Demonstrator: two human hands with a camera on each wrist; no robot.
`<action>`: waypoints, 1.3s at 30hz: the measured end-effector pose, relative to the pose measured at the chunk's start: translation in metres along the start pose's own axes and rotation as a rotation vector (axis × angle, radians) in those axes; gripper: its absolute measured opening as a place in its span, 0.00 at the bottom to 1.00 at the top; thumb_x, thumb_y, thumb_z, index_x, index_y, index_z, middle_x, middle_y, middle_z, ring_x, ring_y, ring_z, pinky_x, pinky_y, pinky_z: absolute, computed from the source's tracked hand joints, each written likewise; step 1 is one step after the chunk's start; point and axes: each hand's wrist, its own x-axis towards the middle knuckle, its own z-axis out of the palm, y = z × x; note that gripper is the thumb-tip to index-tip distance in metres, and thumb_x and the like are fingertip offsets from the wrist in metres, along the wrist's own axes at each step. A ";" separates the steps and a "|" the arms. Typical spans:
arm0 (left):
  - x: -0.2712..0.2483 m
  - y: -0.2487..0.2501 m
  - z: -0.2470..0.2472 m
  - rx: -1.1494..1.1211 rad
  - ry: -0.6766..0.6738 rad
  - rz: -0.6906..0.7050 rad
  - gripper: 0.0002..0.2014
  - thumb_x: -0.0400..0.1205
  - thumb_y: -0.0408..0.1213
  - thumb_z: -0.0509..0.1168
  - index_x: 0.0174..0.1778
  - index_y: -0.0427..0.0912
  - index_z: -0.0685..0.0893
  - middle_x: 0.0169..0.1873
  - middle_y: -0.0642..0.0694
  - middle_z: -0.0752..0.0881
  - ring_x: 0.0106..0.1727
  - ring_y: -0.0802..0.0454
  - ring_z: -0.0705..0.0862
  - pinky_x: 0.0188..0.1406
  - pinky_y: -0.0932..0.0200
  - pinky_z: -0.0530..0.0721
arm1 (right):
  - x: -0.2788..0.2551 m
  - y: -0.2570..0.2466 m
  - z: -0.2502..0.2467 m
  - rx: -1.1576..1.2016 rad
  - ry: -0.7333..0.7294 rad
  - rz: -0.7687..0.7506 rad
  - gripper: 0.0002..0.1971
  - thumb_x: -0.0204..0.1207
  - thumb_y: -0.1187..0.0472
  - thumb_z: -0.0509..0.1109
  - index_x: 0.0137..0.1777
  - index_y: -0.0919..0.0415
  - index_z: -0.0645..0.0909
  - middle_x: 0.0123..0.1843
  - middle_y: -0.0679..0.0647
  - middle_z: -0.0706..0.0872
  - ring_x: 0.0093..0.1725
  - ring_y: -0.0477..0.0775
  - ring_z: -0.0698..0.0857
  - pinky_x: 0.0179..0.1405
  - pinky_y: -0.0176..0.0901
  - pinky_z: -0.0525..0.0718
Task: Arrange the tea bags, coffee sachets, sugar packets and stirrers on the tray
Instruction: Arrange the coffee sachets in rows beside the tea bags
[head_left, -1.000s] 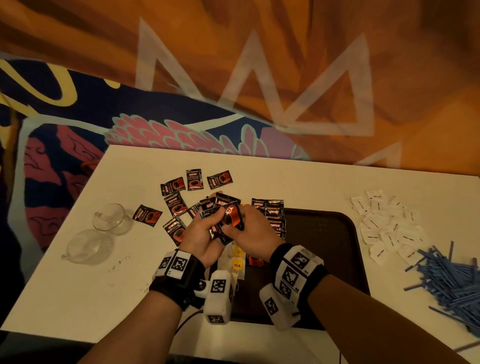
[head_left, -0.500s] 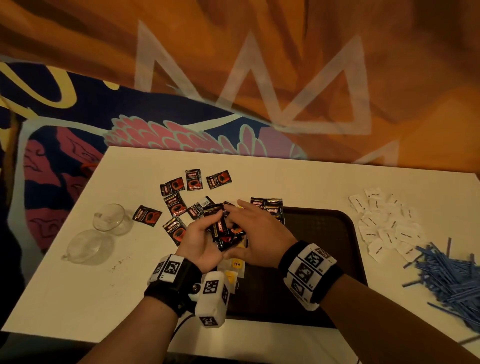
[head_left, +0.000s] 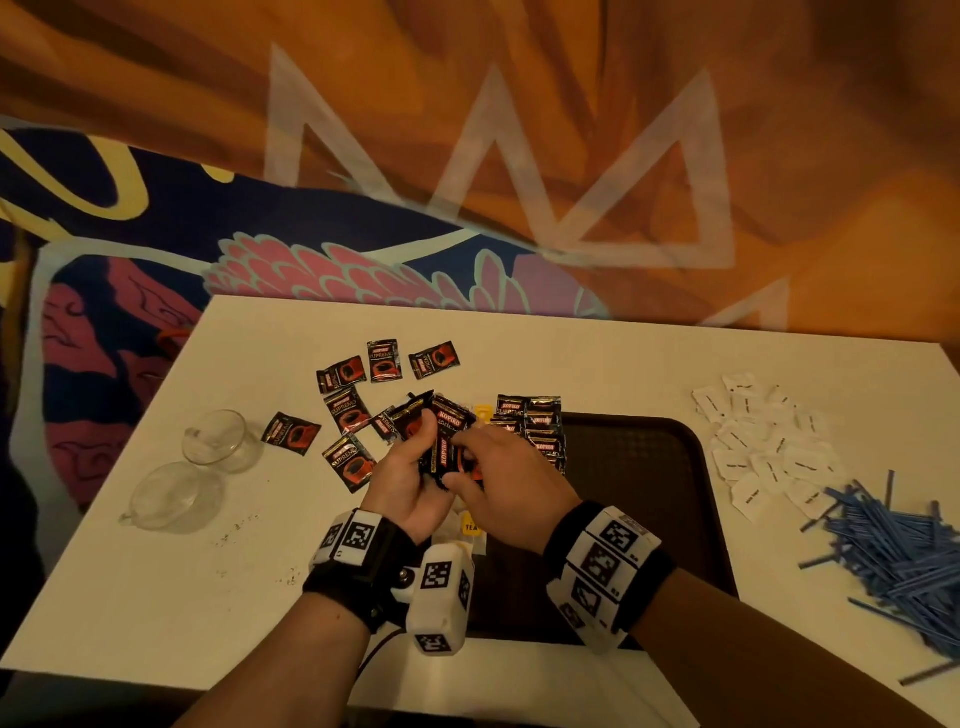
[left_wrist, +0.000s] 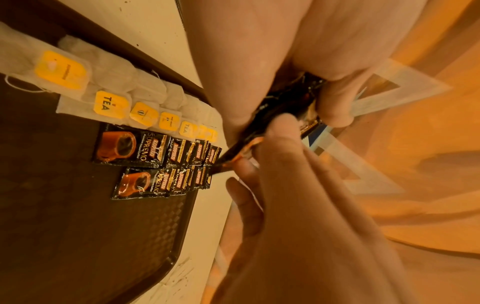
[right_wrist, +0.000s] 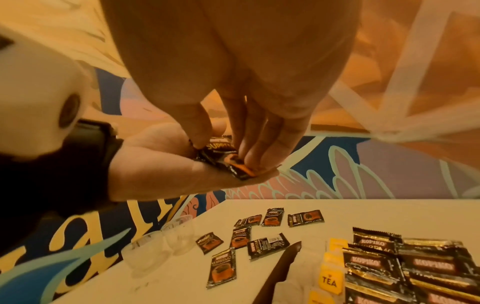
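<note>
L hand (head_left: 410, 483) grips sachet stack (head_left: 441, 441) above tray (head_left: 649, 467); R hand (head_left: 504, 483) fingertips pinch top sachet.

The tea bags (head_left: 470, 525) were largely hidden beneath both hands in the head view. The blue stirrers (head_left: 904, 561) were cut off by the right edge. Sugar packet (head_left: 748, 462) print was illegible.
</note>
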 end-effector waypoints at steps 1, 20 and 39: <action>0.000 -0.001 0.000 0.007 0.009 -0.007 0.33 0.77 0.46 0.65 0.76 0.34 0.71 0.65 0.33 0.78 0.63 0.40 0.80 0.57 0.46 0.85 | 0.001 -0.001 -0.001 -0.001 -0.002 0.012 0.20 0.81 0.50 0.66 0.70 0.57 0.75 0.61 0.54 0.80 0.61 0.55 0.79 0.60 0.49 0.80; -0.003 -0.005 0.013 0.083 -0.077 -0.285 0.38 0.74 0.70 0.57 0.68 0.43 0.83 0.65 0.34 0.83 0.66 0.35 0.83 0.64 0.37 0.80 | -0.006 0.007 -0.019 -0.223 -0.161 -0.122 0.28 0.64 0.38 0.77 0.59 0.50 0.73 0.84 0.55 0.57 0.83 0.60 0.54 0.80 0.63 0.59; -0.007 -0.005 0.026 0.067 -0.101 -0.282 0.44 0.72 0.72 0.56 0.74 0.40 0.76 0.69 0.32 0.80 0.68 0.36 0.81 0.64 0.42 0.81 | 0.005 0.009 -0.030 -0.023 -0.125 -0.090 0.32 0.54 0.41 0.84 0.46 0.52 0.66 0.77 0.55 0.72 0.81 0.57 0.63 0.75 0.58 0.70</action>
